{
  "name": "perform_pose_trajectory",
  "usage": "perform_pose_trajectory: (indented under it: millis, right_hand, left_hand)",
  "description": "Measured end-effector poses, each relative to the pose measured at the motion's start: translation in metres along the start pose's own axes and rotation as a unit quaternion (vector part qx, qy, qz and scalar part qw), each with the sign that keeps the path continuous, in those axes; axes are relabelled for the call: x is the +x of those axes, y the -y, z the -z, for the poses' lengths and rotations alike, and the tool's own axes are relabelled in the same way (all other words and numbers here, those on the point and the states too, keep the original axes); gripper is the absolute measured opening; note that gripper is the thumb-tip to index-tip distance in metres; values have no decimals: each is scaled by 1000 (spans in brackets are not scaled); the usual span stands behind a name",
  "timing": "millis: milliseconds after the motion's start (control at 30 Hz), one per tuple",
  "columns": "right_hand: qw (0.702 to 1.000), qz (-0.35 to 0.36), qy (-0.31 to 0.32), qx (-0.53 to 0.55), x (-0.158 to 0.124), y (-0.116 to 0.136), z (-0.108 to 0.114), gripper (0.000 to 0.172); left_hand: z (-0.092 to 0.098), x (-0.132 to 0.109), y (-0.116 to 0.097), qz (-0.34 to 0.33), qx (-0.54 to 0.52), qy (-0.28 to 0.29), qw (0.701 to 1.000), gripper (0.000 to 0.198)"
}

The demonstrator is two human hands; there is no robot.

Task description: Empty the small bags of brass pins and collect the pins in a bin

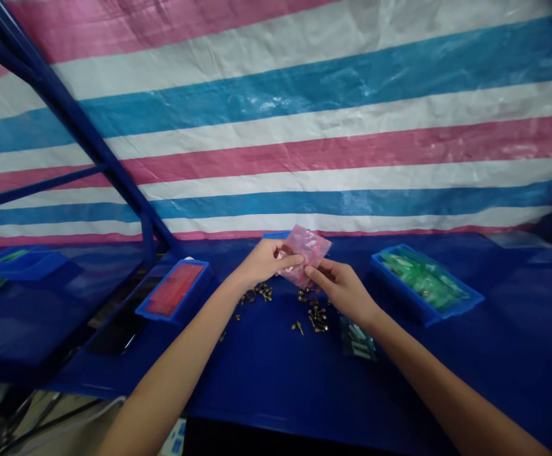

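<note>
A striped tarp (pixel 276 107) fills the wall ahead of me, in bands of pink, white and blue, and a blue steel frame (pixel 73 120) cuts diagonally across it on my left. Below it is my bench (pixel 276 399), blue across its top. Past the frame on my left, a lower blue shelf (pixel 28 329) carries a shallow blue tray (pixel 23 265), with something green just beside it, too blurred to name.

On the bench, a blue tray of green packets (pixel 423 285) sits to my right. To my left is a blue tray with a red lining or sheet (pixel 175 290) – I can't tell which – and a dark slab (pixel 116 332) lies just beside it. A corner of another blue tray (pixel 276 235) shows behind my hands.

Both hands are raised over the middle of the bench, nearly closed, pinching a crinkled pink plastic bag (pixel 307 253) between them. My left hand (pixel 261 263) has its left side and my right hand (pixel 340 288) its lower edge. The bag hangs just above the bench – I can't tell if anything is inside.

Under it, brass screws (pixel 314 316) lie scattered in loose clusters, and a small flat packet (pixel 357 339) sits near my right wrist.
</note>
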State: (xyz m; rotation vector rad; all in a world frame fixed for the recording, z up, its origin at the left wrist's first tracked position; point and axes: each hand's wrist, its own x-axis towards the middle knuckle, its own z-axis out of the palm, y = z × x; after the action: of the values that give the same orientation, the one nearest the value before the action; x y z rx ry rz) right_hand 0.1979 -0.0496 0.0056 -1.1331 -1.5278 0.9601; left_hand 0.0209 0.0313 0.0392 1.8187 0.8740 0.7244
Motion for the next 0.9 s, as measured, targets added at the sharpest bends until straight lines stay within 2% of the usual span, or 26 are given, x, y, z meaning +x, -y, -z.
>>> perform_pose_trajectory:
  millis: [67, 167, 267, 333, 367, 400, 467, 533, 633, 733, 900]
  right_hand:
    - [1000, -13, 3, -17, -1, 1, 0, 32]
    - [999, -28, -22, -32, -2, 2, 2, 34]
    - [998, -20, -33, -54, -1, 3, 5, 36]
    - [997, -21, -31, -69, -1, 4, 7, 37]
    - [996, -22, -29, -76, -1, 4, 7, 37]
    - [996, -25, -27, -82, -1, 4, 7, 37]
    - [995, -26, -24, -90, -2, 4, 7, 37]
    - [995, -25, -21, -96, -2, 3, 6, 36]
    - [994, -20, -20, -104, -2, 0, 7, 36]
    - [993, -16, -21, -111, -1, 0, 9, 38]
    - [993, -19, -14, -115, -1, 3, 11, 38]
  left_hand:
    - [15, -13, 5, 2, 14, -54, 998, 31]
    - [55, -50, 10, 21, 47, -169, 984, 30]
    - [111, -100, 16, 25, 87, -340, 936, 35]
    - [145, -132, 21, 34, 118, -417, 901, 36]
    - [159, -145, 23, 49, 141, -422, 894, 35]
    - [170, -156, 26, 73, 169, -405, 896, 35]
    - [182, -170, 30, 123, 203, -342, 909, 38]
    - [184, -176, 35, 162, 189, -289, 924, 48]
    - [179, -177, 43, 185, 128, -252, 941, 62]
    - [174, -175, 49, 183, 108, -254, 944, 65]
    - [170, -175, 56, 197, 136, -302, 923, 67]
